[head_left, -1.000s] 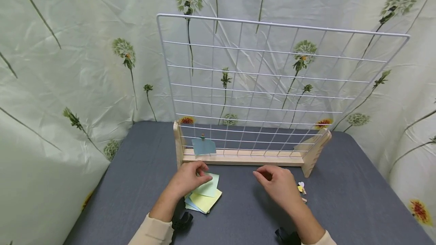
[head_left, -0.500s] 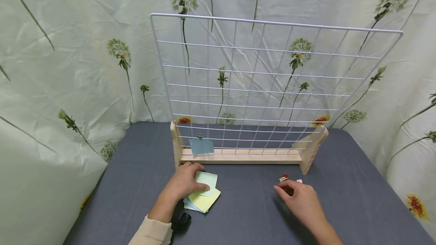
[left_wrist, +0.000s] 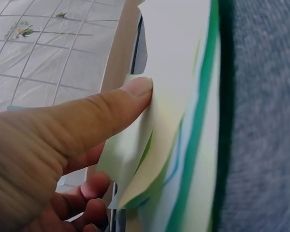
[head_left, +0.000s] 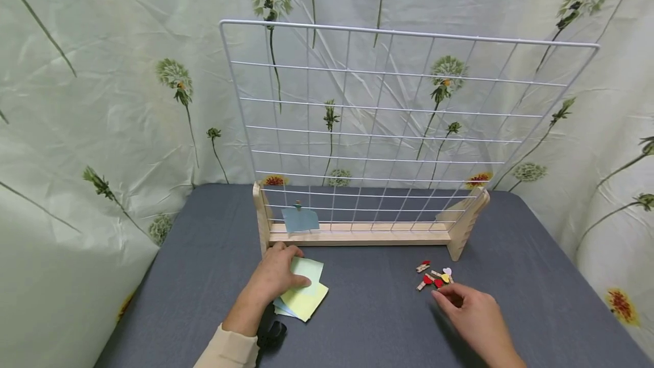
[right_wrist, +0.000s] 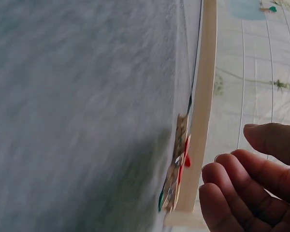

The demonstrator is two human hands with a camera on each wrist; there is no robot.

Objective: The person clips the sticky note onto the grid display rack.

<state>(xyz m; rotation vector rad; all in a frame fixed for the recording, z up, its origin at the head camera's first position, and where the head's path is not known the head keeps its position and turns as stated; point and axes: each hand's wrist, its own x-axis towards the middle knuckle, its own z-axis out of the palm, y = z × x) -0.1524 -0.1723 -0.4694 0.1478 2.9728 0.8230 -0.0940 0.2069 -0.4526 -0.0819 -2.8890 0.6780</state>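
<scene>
My left hand (head_left: 276,274) is at a loose stack of paper notes in front of the stand's left end. Thumb and fingers pinch the pale green note (head_left: 313,270) on top; in the left wrist view its edge bends up beside the thumb (left_wrist: 113,108). A yellow note (head_left: 310,301) and blue ones show beneath. My right hand (head_left: 475,317) hovers just short of several small wooden clothespins (head_left: 423,284) with red, yellow and white hearts. Its fingers are loosely bent and hold nothing; in the right wrist view the clothespins (right_wrist: 176,169) lie beyond the fingertips.
A white wire grid (head_left: 368,159) leans back in a wooden stand (head_left: 357,238) behind both hands. Low on its left, a clothespin (head_left: 298,205) holds a blue note (head_left: 301,221). Dark grey cloth covers the table (head_left: 214,226); a flowered curtain hangs around it.
My right hand has moved right and toward me, uncovering the clothespins. My left hand has come down onto the notes, with its thumb now on the green one. The view has shifted slightly.
</scene>
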